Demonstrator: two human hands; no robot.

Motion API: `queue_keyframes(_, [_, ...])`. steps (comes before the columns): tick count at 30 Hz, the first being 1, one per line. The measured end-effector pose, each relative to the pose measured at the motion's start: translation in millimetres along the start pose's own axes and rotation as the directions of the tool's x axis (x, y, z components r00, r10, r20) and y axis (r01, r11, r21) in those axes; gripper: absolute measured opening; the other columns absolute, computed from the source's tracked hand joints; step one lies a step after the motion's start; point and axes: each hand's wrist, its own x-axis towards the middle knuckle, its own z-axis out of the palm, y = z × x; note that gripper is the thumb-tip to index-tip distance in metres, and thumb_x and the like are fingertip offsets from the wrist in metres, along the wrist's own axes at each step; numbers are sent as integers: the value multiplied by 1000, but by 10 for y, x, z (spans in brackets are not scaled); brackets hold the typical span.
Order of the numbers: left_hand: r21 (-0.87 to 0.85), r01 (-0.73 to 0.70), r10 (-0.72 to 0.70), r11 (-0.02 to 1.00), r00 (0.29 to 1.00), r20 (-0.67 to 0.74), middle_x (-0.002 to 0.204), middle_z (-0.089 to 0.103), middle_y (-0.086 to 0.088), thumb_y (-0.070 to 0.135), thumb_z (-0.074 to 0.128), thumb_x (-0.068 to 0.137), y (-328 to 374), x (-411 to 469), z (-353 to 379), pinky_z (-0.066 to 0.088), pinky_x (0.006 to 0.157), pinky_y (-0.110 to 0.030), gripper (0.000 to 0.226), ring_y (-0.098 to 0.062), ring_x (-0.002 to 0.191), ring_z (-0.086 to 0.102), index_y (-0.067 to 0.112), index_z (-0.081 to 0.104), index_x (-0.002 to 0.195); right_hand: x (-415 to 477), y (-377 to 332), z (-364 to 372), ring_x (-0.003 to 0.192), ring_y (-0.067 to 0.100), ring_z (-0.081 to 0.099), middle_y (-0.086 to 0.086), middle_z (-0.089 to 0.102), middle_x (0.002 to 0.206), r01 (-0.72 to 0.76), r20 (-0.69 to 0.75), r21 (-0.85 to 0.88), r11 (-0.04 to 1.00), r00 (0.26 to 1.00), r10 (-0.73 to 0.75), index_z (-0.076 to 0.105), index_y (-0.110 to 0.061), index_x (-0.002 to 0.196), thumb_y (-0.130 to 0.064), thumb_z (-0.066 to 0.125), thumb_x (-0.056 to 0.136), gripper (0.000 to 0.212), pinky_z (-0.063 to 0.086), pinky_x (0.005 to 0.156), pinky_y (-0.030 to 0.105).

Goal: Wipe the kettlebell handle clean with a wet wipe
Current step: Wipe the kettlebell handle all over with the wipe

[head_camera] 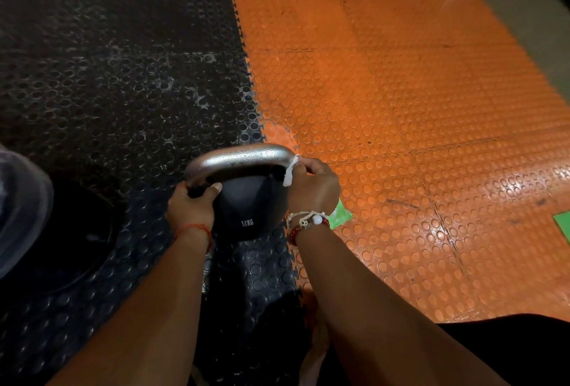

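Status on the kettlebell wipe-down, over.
Left grip holds kettlebell handle at left base. Right grip pinches wet wipe at right end. Droplets along handle top. Nothing in the way.

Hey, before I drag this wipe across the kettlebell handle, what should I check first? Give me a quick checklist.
1. Wet wipe in grip: ok, the right hand pinches it at the right end of the handle.
2. Kettlebell steadied: ok, the left hand grips the handle's left base.
3. Kettlebell seated: ok, it stands upright on the black mat, beside the orange seam.
4. Wiping path free: ok, the top span of the handle is bare metal with droplets on it.
5. Wipe moist enough: cannot tell.
6. Underside of the handle clean: cannot tell, it is hidden.
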Motion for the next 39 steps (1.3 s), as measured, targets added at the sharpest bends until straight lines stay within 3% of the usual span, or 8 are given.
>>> queue_keyframes(5, [-9, 3, -3, 1000, 1000, -1, 107, 69, -6, 31, 78, 75, 1, 2, 0, 51, 92, -36, 34, -26, 100, 64, 21, 66, 105, -107, -16, 14, 79, 11, 63, -6, 71, 93, 111, -16, 35, 993, 994, -110, 74, -26, 84, -21, 65, 82, 11, 48, 68, 25])
queue_keyframes(8, [-18, -1, 0, 1000, 1000, -1, 106, 69, -6, 29, 78, 76, 12, -13, -2, 51, 91, -34, 33, -25, 99, 63, 20, 66, 106, -26, -24, 31, 76, 14, 66, -8, 71, 89, -16, -17, 62, 998, 1000, 17, 71, -30, 79, -24, 64, 81, 10, 51, 66, 26])
queue_keyframes(14, [-19, 1, -1, 1000, 1000, 7, 103, 69, -7, 31, 78, 76, 2, 9, 7, 52, 90, -37, 26, -27, 98, 64, 26, 62, 96, -104, -28, 46, 71, 7, 58, -10, 68, 88, 35, -13, 95, 995, 999, -33, 70, -27, 78, -21, 66, 81, 8, 38, 57, 10])
queue_keyframes(18, [-27, 1, 0, 1000, 1000, 3, 103, 69, -6, 30, 78, 76, -9, 9, 4, 51, 88, -33, 27, -24, 96, 64, 23, 64, 98, -17, 24, 62, 72, 15, 66, -5, 72, 82, -71, 24, 137, 988, 997, 68, 71, -23, 79, -21, 65, 81, 6, 54, 70, 30])
queue_keyframes(30, [-99, 0, 1, 995, 1000, 5, 105, 69, -3, 25, 76, 77, -71, 2, 46, 51, 91, -34, 28, -22, 97, 64, 23, 66, 103, -49, 73, 80, 66, 18, 63, 4, 69, 73, -104, 116, 292, 951, 991, 73, 65, -22, 65, -14, 69, 77, 15, 54, 67, 34])
queue_keyframes(33, [-119, -23, 9, 993, 993, -114, 107, 65, -4, 24, 77, 76, -125, -106, 53, 51, 86, -28, 36, -17, 89, 63, 22, 65, 109, -31, 93, 96, 62, 20, 62, 7, 69, 68, -135, 140, 307, 942, 985, 96, 65, -21, 63, -16, 69, 74, 14, 54, 68, 39])
queue_keyframes(36, [-181, -60, 15, 982, 971, -240, 91, 66, -3, 18, 74, 79, -108, -355, 65, 47, 76, -23, 27, -15, 77, 60, 14, 65, 104, 18, 100, 75, 62, 21, 61, 9, 67, 66, -174, 169, 314, 933, 978, 126, 63, -21, 59, -14, 71, 73, 18, 54, 70, 41])
queue_keyframes(39, [-173, -122, 103, 977, 988, -114, 72, 64, 2, 16, 72, 81, -29, -552, 121, 50, 68, -25, 8, -9, 66, 58, 12, 69, 88, 71, 112, 33, 64, 23, 65, 5, 69, 64, -219, 209, 306, 927, 965, 159, 64, -20, 53, -17, 73, 71, 20, 57, 74, 43])
